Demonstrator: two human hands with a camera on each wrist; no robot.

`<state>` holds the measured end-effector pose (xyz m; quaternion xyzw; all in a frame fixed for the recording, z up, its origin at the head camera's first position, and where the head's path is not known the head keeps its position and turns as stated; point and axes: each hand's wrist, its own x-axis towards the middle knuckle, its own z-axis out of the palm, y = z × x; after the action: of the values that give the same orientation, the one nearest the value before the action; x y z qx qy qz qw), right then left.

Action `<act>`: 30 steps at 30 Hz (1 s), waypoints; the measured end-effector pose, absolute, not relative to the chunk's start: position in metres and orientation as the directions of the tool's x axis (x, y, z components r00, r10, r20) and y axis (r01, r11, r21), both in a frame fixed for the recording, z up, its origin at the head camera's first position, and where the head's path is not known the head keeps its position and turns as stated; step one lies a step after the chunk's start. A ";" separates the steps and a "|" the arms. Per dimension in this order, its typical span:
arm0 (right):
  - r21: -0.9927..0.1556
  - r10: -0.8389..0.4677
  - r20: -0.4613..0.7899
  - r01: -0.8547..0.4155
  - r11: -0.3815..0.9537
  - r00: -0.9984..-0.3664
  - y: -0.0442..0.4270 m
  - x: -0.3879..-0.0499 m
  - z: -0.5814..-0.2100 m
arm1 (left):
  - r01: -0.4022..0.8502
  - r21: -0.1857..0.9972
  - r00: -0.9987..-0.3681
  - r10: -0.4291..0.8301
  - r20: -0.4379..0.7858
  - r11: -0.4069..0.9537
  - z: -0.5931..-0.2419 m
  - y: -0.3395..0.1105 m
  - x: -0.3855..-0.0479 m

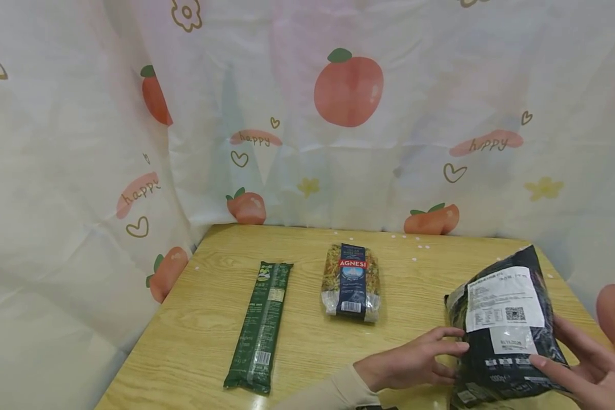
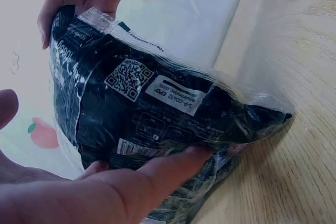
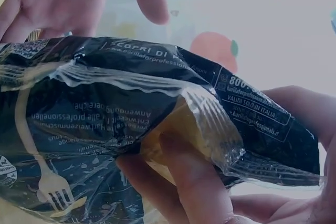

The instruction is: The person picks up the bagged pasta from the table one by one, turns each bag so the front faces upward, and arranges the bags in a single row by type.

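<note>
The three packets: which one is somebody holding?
The black bag with the big white label: the right hand grips it. The slim green packet and the AGNESI packet lie untouched.

Table (image 1: 184, 330): we saw a yellow-brown top with wood grain.
Green packet (image 1: 258, 327): we found it long and narrow, lying flat on the left part, slightly slanted.
Agnesi packet (image 1: 352, 282): it lay flat to the right of the green packet, apart from it, its printed name facing up.
White specks (image 1: 414, 259): we noticed several toward the far edge (too small for us to identify).
Black bag (image 1: 502, 324): it was tilted at the right side; we could not tell whether it touched the table.
</note>
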<state>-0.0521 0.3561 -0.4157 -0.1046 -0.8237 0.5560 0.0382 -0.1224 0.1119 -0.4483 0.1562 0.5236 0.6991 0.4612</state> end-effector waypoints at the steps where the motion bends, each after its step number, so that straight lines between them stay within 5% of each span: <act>1: -0.904 0.206 -0.060 0.140 0.404 -0.977 0.354 -0.053 -0.414 | -0.484 0.875 -0.525 0.808 -0.268 -0.024 -0.448 0.112 -0.122; 12: -0.807 0.159 -0.119 0.188 0.559 -0.980 0.334 -0.060 -0.393 | -0.514 0.850 -0.526 0.825 -0.209 -0.112 -0.458 0.112 -0.123; 20: -0.637 0.132 -0.087 0.157 0.755 -0.987 0.311 -0.059 -0.376 | -0.521 0.842 -0.533 0.824 -0.195 -0.138 -0.460 0.106 -0.122; 30: -0.699 0.012 0.012 0.000 0.716 -1.000 0.293 -0.061 -0.389 | -0.491 0.870 -0.568 0.775 -0.278 -0.048 -0.460 0.095 -0.124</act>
<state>-0.0612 0.2934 -0.3887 -0.0034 -0.9261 0.3771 0.0080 -0.1237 0.0946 -0.4602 0.1346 0.5272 0.7113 0.4449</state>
